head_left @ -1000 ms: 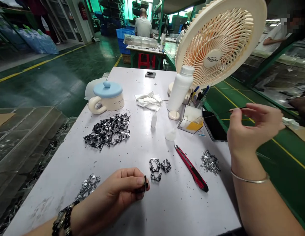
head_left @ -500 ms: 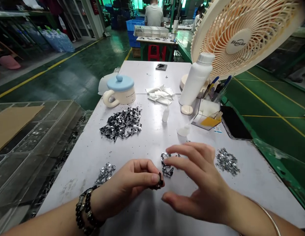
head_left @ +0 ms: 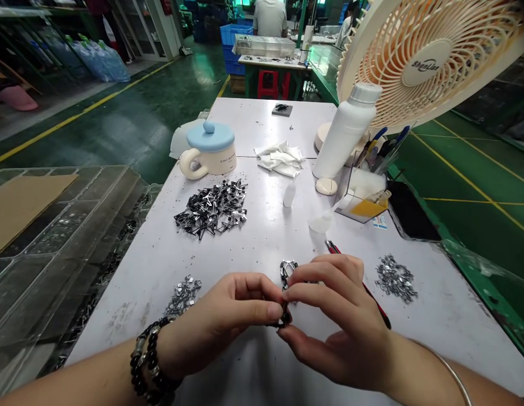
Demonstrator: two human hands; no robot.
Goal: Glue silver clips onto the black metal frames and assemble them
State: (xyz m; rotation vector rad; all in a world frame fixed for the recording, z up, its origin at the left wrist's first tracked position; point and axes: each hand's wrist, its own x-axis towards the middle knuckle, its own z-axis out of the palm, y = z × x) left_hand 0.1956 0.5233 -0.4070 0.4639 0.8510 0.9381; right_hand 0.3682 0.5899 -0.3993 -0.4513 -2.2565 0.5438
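Note:
Low over the near part of the white table (head_left: 253,237), my left hand (head_left: 222,324) pinches a small black metal part (head_left: 284,319) between thumb and forefinger. My right hand (head_left: 338,318) meets it from the right, fingertips also closed on that part. Just beyond the fingers lie a few more black parts (head_left: 287,269). A large heap of black and silver clips (head_left: 212,207) sits further back on the left. Small silver pieces lie in a pile near my left wrist (head_left: 183,294), and another pile of silver pieces (head_left: 395,279) lies at the right.
A red utility knife (head_left: 372,296) lies partly under my right hand. Behind are a lidded mug (head_left: 209,149), white cloth (head_left: 280,158), white bottle (head_left: 346,132), fan (head_left: 426,56), clear pen holder (head_left: 363,192) and a dark phone (head_left: 412,211). Clear trays (head_left: 54,237) stand left. A person (head_left: 269,16) works far back.
My right hand came down from the upper right, where it held a thin stick, to the table and closed on the part in my left hand. The view shifted slightly forward.

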